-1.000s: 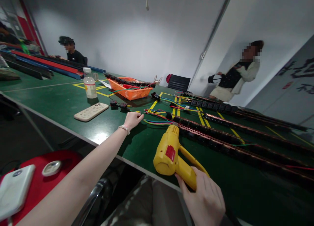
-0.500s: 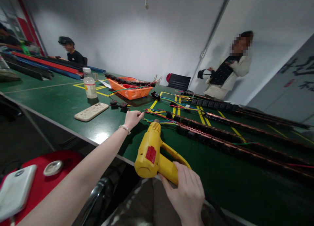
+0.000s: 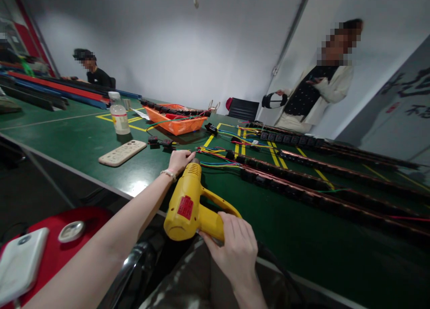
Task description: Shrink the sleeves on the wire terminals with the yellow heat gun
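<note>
My right hand (image 3: 237,244) is wrapped round the handle of a yellow heat gun (image 3: 188,201). A red label is on the gun's body, and its metal nozzle points away from me, just beside the fingertips of my left hand (image 3: 180,160). My left hand is closed at the ends of coloured wires (image 3: 215,152), though the exact grip is partly hidden. These wires lead right into long dark strips with copper edges (image 3: 289,188) lying across the green table (image 3: 141,181). Small black connectors (image 3: 161,142) lie just beyond my left hand.
A beige phone or remote-like slab (image 3: 122,153) and a plastic bottle (image 3: 119,114) stand left of my hand. Behind is an orange basket (image 3: 176,126) with a strip across it. A red stool (image 3: 87,215) bears a white device (image 3: 23,264). One person (image 3: 97,76) sits; another (image 3: 309,94) stands.
My right hand has brought the heat gun leftward, so its nozzle is now close beside my left fingertips. My left hand keeps its place at the wire ends. The view has shifted slightly.
</note>
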Tool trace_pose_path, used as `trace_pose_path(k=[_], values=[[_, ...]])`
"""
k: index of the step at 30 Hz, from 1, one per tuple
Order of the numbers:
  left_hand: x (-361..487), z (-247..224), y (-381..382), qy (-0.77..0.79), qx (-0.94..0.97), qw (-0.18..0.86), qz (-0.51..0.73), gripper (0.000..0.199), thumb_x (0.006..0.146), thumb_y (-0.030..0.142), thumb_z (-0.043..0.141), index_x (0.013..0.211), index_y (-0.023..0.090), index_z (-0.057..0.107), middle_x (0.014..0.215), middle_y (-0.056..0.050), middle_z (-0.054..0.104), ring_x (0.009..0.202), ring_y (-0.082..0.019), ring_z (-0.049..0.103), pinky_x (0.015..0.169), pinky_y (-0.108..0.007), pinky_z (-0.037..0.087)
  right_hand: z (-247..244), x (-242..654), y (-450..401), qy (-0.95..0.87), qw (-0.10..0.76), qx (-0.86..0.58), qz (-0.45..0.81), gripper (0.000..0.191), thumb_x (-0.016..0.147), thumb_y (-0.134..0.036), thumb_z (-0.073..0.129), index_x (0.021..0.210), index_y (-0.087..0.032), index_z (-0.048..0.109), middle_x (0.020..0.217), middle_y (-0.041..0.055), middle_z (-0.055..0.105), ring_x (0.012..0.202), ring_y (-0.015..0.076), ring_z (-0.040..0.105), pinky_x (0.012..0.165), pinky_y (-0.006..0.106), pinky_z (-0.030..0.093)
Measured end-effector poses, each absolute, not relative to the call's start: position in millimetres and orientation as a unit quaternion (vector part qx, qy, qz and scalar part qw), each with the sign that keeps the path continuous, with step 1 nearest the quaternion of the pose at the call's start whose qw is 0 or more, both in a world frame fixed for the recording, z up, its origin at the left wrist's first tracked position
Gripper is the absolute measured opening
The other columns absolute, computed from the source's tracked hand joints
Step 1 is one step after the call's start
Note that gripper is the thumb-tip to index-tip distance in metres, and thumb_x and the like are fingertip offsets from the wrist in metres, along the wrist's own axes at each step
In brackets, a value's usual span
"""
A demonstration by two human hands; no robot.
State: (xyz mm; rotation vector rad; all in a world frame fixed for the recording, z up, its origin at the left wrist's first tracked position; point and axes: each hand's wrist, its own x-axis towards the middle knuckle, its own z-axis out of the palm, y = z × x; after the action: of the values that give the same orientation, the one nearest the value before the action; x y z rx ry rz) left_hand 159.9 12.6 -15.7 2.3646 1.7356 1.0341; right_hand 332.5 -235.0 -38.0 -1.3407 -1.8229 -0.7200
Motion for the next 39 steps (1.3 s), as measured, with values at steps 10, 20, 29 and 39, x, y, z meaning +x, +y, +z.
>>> trace_pose_path(k=[10,20,29,39], values=[[160,-17,12,0.553,0.758,-0.008,0.347,0.050,0.088,0.048,0.038,0.060,0.017,0.065,0.064,-0.007,0.067,0.060,-0.015,0.053,0.057,-0.029,0.023,-37,358,-240,-0.720,0.366,-0.515,-0.286,0.048,0.081,-0.054,0.055,0.100,-0.010,0.060,0.088,0.0085,0.066,0.084,0.0196,0.059,0.085,0.033,0.041],[160,-17,11,0.548,0.761,-0.003,0.347,0.051,0.088,0.048,0.035,0.057,0.018,0.063,0.061,-0.007,0.065,0.059,-0.017,0.054,0.056,-0.030,0.022,-38,401,-258,-0.675,0.324,-0.561,-0.353,0.043,0.079,-0.049,0.060,0.098,-0.011,0.062,0.086,0.0069,0.066,0.081,0.0174,0.058,0.080,0.030,0.042],[158,-19,12,0.527,0.778,0.039,0.340,0.048,0.087,0.045,0.038,0.053,0.019,0.059,0.056,-0.004,0.060,0.055,-0.016,0.051,0.055,-0.028,0.024,-36,416,-267,-0.646,0.297,-0.578,-0.401,0.044,0.078,-0.049,0.063,0.098,-0.011,0.062,0.085,0.0063,0.067,0.078,0.0172,0.059,0.078,0.029,0.042],[157,-16,5,0.445,0.848,0.080,0.275,0.039,0.081,0.042,0.046,0.056,0.018,0.062,0.065,-0.003,0.059,0.056,-0.013,0.048,0.054,-0.027,0.027,-36,415,-266,-0.644,0.296,-0.580,-0.403,0.043,0.077,-0.049,0.064,0.097,-0.011,0.062,0.084,0.0063,0.067,0.078,0.0170,0.059,0.077,0.029,0.041]])
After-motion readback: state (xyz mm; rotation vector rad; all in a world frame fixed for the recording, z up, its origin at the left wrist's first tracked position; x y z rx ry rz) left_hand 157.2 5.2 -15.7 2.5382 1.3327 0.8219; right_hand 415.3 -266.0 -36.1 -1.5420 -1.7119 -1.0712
